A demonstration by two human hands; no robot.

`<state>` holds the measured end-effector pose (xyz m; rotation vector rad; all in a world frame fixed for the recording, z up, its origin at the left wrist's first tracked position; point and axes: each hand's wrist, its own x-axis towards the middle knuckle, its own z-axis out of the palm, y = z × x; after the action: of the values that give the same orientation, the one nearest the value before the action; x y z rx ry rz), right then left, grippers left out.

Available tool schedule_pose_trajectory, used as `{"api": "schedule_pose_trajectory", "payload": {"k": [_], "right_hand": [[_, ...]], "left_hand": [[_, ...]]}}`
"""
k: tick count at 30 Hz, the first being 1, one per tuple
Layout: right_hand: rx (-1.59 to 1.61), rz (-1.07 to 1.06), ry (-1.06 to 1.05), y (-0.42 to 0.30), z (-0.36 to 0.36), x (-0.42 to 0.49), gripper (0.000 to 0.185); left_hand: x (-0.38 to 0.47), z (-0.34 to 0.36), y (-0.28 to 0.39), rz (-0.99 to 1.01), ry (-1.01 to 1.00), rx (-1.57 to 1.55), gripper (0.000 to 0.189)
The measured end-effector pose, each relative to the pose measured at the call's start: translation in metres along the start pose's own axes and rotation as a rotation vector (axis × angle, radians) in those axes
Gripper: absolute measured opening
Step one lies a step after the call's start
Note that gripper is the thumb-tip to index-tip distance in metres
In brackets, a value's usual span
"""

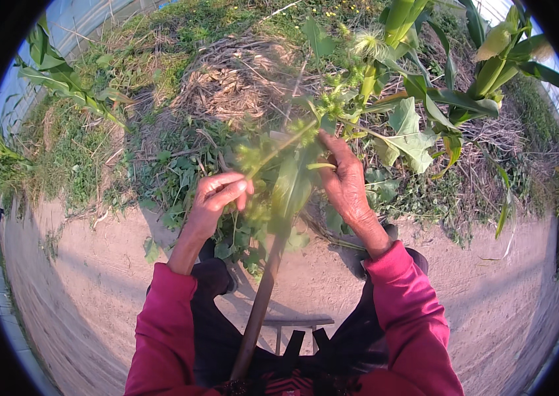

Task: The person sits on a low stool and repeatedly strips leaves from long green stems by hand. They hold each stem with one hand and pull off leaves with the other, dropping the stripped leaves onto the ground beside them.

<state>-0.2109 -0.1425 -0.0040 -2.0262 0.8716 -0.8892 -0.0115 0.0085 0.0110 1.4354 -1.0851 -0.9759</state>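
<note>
My left hand point(214, 199) pinches the lower end of a green weed stem point(287, 144) with spiky, bur-like clusters. The stem slants up to the right and is partly blurred. At its upper part, my right hand point(349, 185) has the thumb and index finger closed on it, with a short pale stalk beside the thumb. A broad lobed leaf point(410, 138) spreads out to the right of that hand. Below and between my hands stands a wooden pole point(262, 302), leaning between my legs; blurred green leaves cover its upper end.
Corn plants point(490, 74) with silky ears rise at the right, and another corn plant point(69, 81) leans at the left. Dry straw point(232, 91) and low weeds point(175, 163) cover the bed ahead. Bare soil point(482, 292) lies around my feet. A small stool point(299, 322) shows between my legs.
</note>
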Motion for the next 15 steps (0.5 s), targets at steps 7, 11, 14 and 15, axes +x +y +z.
{"api": "schedule_pose_trajectory", "payload": {"k": [7, 11, 14, 15], "right_hand": [[-0.006, -0.033, -0.106, 0.006, 0.009, -0.004, 0.052], [-0.154, 0.071, -0.230, 0.006, 0.010, -0.003, 0.045], [-0.174, 0.030, -0.179, 0.010, 0.014, -0.004, 0.040], [-0.182, 0.018, -0.162, 0.012, 0.015, -0.004, 0.040]], "left_hand": [[-0.004, -0.007, 0.007, -0.084, 0.068, -0.175, 0.028], [-0.002, -0.015, 0.004, -0.048, 0.153, -0.245, 0.026], [0.000, -0.024, -0.001, 0.056, 0.144, -0.383, 0.025], [0.000, -0.030, -0.001, 0.063, 0.158, -0.454, 0.025]]}}
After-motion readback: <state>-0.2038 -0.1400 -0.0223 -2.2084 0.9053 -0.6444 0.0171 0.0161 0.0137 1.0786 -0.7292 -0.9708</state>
